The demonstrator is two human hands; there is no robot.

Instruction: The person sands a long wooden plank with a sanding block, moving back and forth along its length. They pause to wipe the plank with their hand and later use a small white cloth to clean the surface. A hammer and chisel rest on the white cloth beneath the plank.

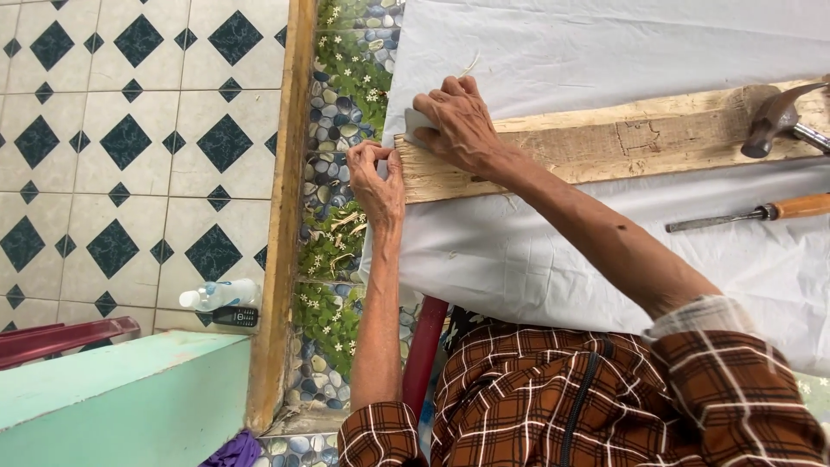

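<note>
A rough wooden plank lies across a white sheet. My left hand pinches the plank's left end at its corner, fingers closed on the edge. My right hand rests flat on top of the plank near the same end, fingers curled over something pale that I cannot make out. Both forearms reach out from brown plaid sleeves.
A hammer lies on the plank at the far right. A chisel with a wooden handle rests on the sheet below it. A pebble-and-leaf patterned strip borders a wooden beam. On the tiled floor are a bottle and a small phone.
</note>
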